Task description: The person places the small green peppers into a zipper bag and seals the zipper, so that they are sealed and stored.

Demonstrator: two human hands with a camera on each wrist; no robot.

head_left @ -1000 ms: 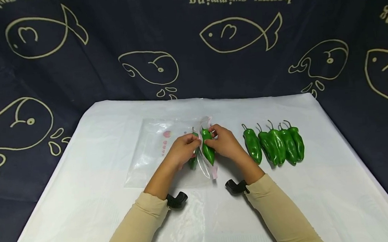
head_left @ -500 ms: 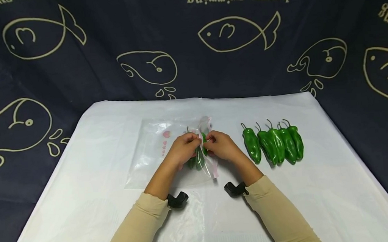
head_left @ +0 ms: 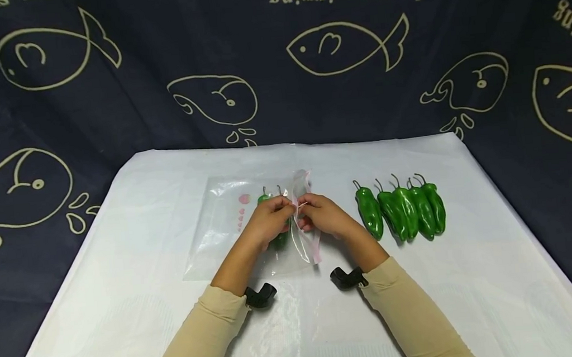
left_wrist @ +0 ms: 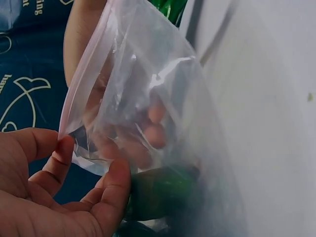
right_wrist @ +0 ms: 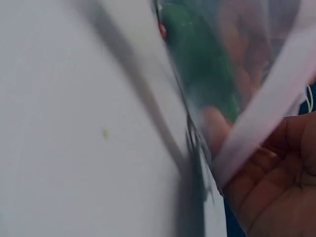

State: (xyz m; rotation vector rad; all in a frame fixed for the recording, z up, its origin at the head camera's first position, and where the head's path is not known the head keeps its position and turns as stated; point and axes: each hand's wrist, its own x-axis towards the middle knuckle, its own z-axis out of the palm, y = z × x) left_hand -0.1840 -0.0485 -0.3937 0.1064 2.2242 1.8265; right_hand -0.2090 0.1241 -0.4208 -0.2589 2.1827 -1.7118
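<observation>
Our left hand (head_left: pixel 271 220) is pinching the bag (head_left: pixel 209 240) by its rim; our right hand (head_left: pixel 325 216) is working at the bag's mouth, its grip we cannot tell. Inside the bag, peppers (head_left: pixel 263 199) are seeming firm, slippery, best held mid-body.

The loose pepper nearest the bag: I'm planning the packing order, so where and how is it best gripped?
I'd likely pinch the loose pepper across its middle, coming from above with the thumb on its left side. It lies flat, its smooth body far thicker than the thin stem. White table shows on its left, while the next pepper sits close on its right.
</observation>
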